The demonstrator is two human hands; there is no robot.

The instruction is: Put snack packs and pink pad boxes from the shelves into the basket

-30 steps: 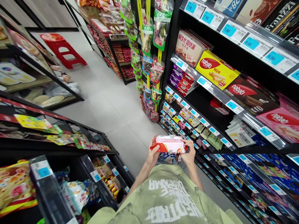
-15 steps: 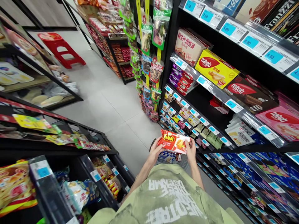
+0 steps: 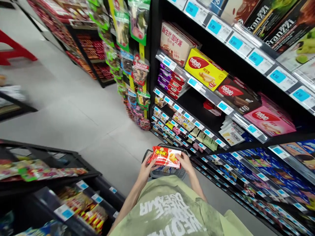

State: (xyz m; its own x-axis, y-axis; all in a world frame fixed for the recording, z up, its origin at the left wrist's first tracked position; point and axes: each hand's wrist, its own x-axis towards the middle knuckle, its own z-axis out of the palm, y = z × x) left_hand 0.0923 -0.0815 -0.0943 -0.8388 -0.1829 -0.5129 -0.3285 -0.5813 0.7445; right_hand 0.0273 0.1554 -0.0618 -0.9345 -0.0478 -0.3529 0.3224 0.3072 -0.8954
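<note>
Two hands, one packet in the head view: the left hand (image 3: 147, 165) pinches its left end, the right hand (image 3: 186, 164) its right end. It's an oblong packet (image 3: 165, 158), glossy red and white film, crinkling at the left end, held above a grey plastic basket (image 3: 181, 175) at the person's front. Inside the basket, some blue-and-white wrapping (image 3: 167, 169) peeks out; the rest is hidden. Over on the black shelf (image 3: 154, 29), smooth cardboard boxes line the front edge: pale box (image 3: 174, 44) at the left end, then yellow box (image 3: 206, 69), brown box (image 3: 236, 94), pink box (image 3: 268, 118). Under the pale one, shiny purple and red packets (image 3: 172, 82) lie stacked. Past the shelf's left edge, see-through bags (image 3: 139, 21) dangle from yellow strips (image 3: 142, 52). Lower left, a bin (image 3: 49, 205) holds red-and-yellow packets (image 3: 94, 218).
</note>
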